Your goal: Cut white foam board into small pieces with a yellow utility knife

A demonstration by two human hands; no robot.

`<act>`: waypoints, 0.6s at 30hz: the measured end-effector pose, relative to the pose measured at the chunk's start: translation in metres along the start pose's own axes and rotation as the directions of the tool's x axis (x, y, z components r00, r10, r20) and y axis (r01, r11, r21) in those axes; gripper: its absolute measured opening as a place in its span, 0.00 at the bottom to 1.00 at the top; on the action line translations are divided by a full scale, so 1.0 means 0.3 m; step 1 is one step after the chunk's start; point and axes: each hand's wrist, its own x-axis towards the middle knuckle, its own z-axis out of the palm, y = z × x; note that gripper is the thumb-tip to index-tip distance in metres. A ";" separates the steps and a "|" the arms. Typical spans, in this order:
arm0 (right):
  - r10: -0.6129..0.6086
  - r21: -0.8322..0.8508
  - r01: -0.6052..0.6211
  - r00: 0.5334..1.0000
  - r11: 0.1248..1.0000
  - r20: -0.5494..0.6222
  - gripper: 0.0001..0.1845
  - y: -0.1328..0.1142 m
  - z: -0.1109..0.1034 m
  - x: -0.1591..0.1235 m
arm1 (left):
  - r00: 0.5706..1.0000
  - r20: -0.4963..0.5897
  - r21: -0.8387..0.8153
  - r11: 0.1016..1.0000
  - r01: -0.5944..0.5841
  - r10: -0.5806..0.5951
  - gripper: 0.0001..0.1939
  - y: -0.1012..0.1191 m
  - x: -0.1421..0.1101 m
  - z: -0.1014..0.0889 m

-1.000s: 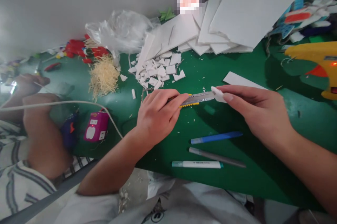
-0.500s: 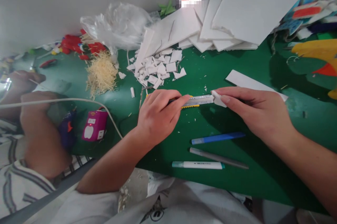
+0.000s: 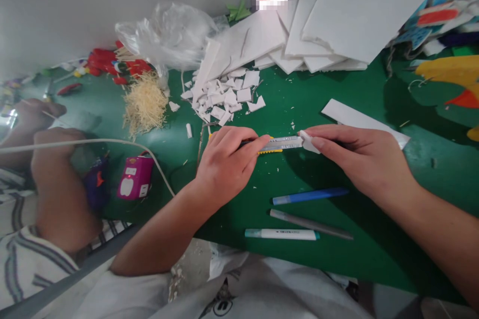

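Note:
My left hand (image 3: 227,161) is closed round a utility knife (image 3: 288,143) with yellow edges, which points to the right. Its far end meets a small white foam piece (image 3: 309,142), pinched between the thumb and fingers of my right hand (image 3: 368,157). The exact contact of blade and foam is too small to make out. Behind my right hand lies a white foam strip (image 3: 359,118). On the green table in front of me are a blue pen (image 3: 310,196), a grey pen (image 3: 310,224) and a white marker with teal ends (image 3: 286,234).
White foam scraps (image 3: 224,97) lie beyond my left hand, with stacked foam sheets (image 3: 352,9) and a clear plastic bag (image 3: 172,34) behind. Leftward are a magenta power adapter (image 3: 135,177), a white cable (image 3: 112,142) and a co-worker's arm (image 3: 62,189). Yellow shapes (image 3: 449,72) sit at right.
The foam piece and my right fingers have shifted very slightly left and tilted a little against the knife. My left hand keeps nearly the same place and grip.

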 end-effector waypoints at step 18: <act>-0.037 -0.036 0.037 0.999 0.999 -0.008 0.06 0.002 0.005 -0.007 | 1.000 0.011 0.065 0.998 0.003 -0.003 0.12 0.019 -0.002 -0.004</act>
